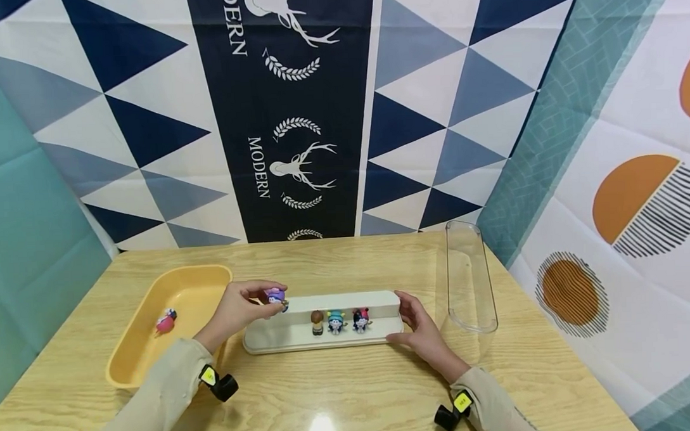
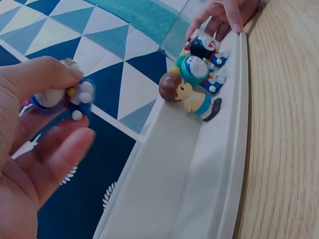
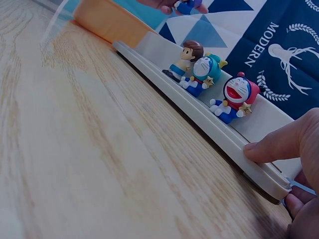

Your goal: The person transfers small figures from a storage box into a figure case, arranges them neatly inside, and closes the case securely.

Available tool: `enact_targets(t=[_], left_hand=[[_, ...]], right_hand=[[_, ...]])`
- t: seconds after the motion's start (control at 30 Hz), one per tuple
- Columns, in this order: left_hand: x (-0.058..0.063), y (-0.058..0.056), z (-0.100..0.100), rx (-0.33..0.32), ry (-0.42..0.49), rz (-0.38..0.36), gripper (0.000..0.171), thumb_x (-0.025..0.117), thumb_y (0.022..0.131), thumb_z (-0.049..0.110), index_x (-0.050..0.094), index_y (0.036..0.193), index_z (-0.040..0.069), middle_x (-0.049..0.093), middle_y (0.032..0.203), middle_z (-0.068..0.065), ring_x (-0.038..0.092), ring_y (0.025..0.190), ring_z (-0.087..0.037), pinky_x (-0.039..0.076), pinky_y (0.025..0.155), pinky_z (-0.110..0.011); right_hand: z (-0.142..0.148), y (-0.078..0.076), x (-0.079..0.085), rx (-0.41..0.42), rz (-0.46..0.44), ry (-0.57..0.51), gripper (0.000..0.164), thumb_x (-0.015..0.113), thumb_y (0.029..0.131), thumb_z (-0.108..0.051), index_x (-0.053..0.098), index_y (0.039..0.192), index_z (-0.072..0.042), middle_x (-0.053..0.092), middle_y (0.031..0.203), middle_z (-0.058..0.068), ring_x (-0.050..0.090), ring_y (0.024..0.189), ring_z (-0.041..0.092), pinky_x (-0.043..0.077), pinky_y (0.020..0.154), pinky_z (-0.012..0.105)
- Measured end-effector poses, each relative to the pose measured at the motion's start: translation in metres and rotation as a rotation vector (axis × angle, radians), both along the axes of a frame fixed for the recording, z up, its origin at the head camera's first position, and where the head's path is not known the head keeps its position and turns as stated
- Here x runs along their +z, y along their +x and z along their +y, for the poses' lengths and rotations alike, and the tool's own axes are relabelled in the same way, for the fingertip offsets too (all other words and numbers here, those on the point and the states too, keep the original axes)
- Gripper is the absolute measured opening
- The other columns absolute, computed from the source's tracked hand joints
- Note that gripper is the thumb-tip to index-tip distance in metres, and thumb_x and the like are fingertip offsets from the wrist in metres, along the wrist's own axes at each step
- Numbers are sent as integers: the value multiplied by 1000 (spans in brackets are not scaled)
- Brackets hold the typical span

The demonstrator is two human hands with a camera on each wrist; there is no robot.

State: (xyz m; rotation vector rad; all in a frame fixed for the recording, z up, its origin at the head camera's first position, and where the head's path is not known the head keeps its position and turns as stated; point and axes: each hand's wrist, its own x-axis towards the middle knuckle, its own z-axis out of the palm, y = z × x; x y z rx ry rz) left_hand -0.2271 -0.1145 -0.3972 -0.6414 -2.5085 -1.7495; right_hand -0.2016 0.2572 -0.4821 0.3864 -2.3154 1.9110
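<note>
Above the left end of a white stepped display stand (image 1: 269, 342), my left hand (image 1: 239, 313) pinches a purple-hatted Doraemon figurine (image 1: 276, 296) between thumb and fingers. The figurine is off the stand, tilted in the left wrist view. My right hand (image 1: 425, 337) grips the stand's right end, thumb at the front edge and fingers behind. Three figurines sit on the lower step: a brown-haired boy (image 3: 185, 59), a teal-hooded Doraemon (image 3: 202, 72) beside him, and a red-hooded Doraemon (image 3: 236, 94) nearest my right hand.
A yellow tray (image 1: 120, 340) stands on the left, with a pink figurine (image 1: 166, 321) lying inside. A clear plastic cover (image 1: 485, 280) lies on the wooden table (image 1: 374, 392) right of the stand. Patterned cloth (image 1: 301, 115) hangs behind.
</note>
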Motion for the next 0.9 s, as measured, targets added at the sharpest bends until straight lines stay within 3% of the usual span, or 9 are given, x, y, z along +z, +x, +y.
enact_targets(t=[0.23,0.57,0.73,0.9], left_hand=[[-4,4,9,-41,-54,10,37,83,81,11,74,115,1,74,99,-9,62,71,-16,51,60,-25],[-14,7,16,-3,-2,0,49,81,81,6,66,127,0,72,110,-16,60,76,-15,50,64,-23],[-20,11,20,31,62,-58,61,79,82,-2,55,138,0,70,114,-19,67,85,-16,53,72,-22],[-29,15,24,98,93,-63,39,80,78,-5,64,113,0,72,107,-16,65,80,-15,53,68,-22]], right_hand=[[-1,-1,-1,-3,-14,-2,89,77,71,20,34,148,6,49,134,29,45,126,43,43,103,32],[-1,0,0,-9,-16,4,89,77,71,20,34,148,5,50,132,28,46,125,42,42,104,33],[-1,0,0,-7,-10,7,89,77,71,20,34,148,6,50,133,28,46,125,42,42,104,32],[0,0,1,-1,-3,9,88,77,72,19,34,148,5,49,134,28,46,125,42,42,104,33]])
